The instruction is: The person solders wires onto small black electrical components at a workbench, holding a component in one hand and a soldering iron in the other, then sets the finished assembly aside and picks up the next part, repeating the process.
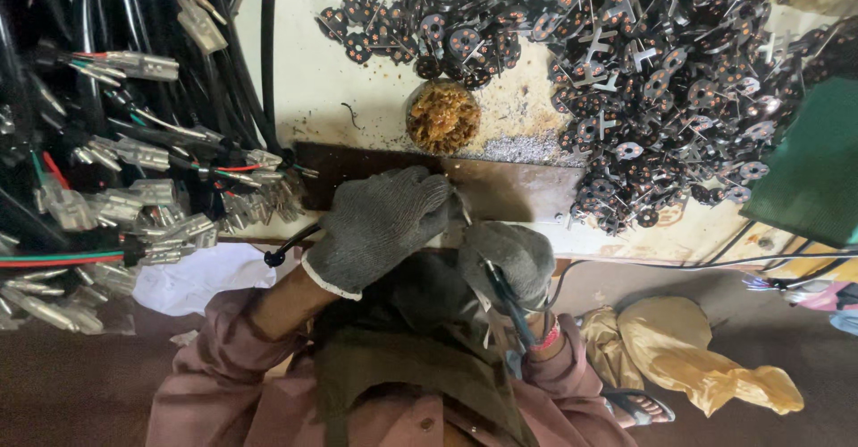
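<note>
My left hand (pixel 380 225), in a grey knit glove, is curled shut at the bench's front edge, fingers over a dark brown plate (pixel 509 189); what it pinches is hidden. My right hand (pixel 509 259), also gloved, grips a thin dark pen-like tool (pixel 505 297) whose cable trails off to the right. The tool's tip meets the left hand's fingertips. A small round tin of brown paste (pixel 443 116) sits just beyond the plate.
A big heap of small black discs with metal pins (pixel 643 63) covers the far right of the white bench. Bundles of black wires with clear-sleeved terminals (pixel 134 179) hang at left. A green box (pixel 809 170) stands at right; a yellow bag (pixel 697 349) lies on the floor.
</note>
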